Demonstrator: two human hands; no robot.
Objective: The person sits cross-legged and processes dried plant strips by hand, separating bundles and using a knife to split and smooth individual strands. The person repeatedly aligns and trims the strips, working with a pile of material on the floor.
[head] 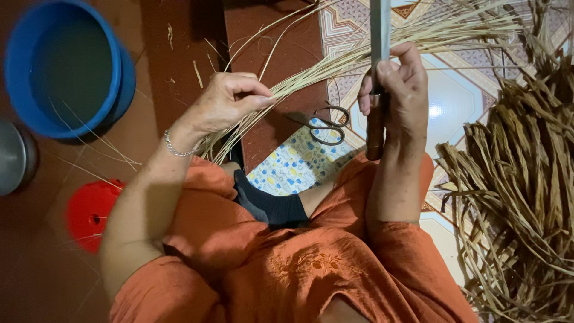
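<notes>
My left hand (pixel 224 104) pinches a bundle of thin pale fibre strands (pixel 335 60) that fans out toward the upper right. A silver bracelet sits on that wrist. My right hand (pixel 397 90) grips a long knife (pixel 378 66) by its brown wooden handle, the grey blade pointing up and out of view. The blade lies across the strands. A pair of dark scissors (pixel 326 125) lies on the floor between my two hands.
A blue tub (pixel 18 66) holding water stands at the upper left, a metal vessel (pixel 15 155) beside it and a red plastic object (pixel 89 215) below. A heap of dried brown leaf strips (pixel 520 179) fills the right side. My orange-clothed legs are folded below.
</notes>
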